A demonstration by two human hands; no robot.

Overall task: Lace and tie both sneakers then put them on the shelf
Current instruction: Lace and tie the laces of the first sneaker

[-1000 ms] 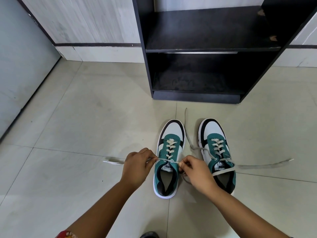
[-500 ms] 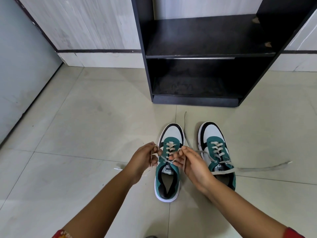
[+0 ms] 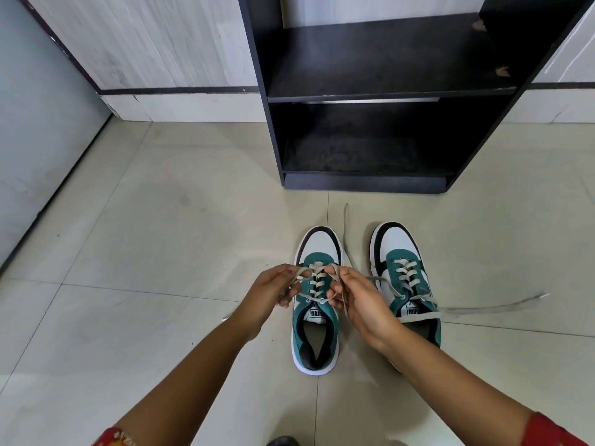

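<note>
We pinch 1 lace end in each hand, left hand [image 3: 273, 289] and right hand [image 3: 357, 297], meeting over the left sneaker [image 3: 317, 300] at lower centre, toe pointing up-frame toward the shelf [image 3: 386, 91].

You are looking down at a pale tiled floor [image 3: 154, 239] that carries everything. The black shelf unit [image 3: 363, 185] stands on it against the wall. Just in front of the unit, two green-and-white sneakers sit side by side, toes toward it: the left sneaker [image 3: 317, 342] and the right sneaker [image 3: 402, 252]. The right sneaker's loose lace [image 3: 495, 305] trails across the tiles, away from the unit's right corner.
</note>
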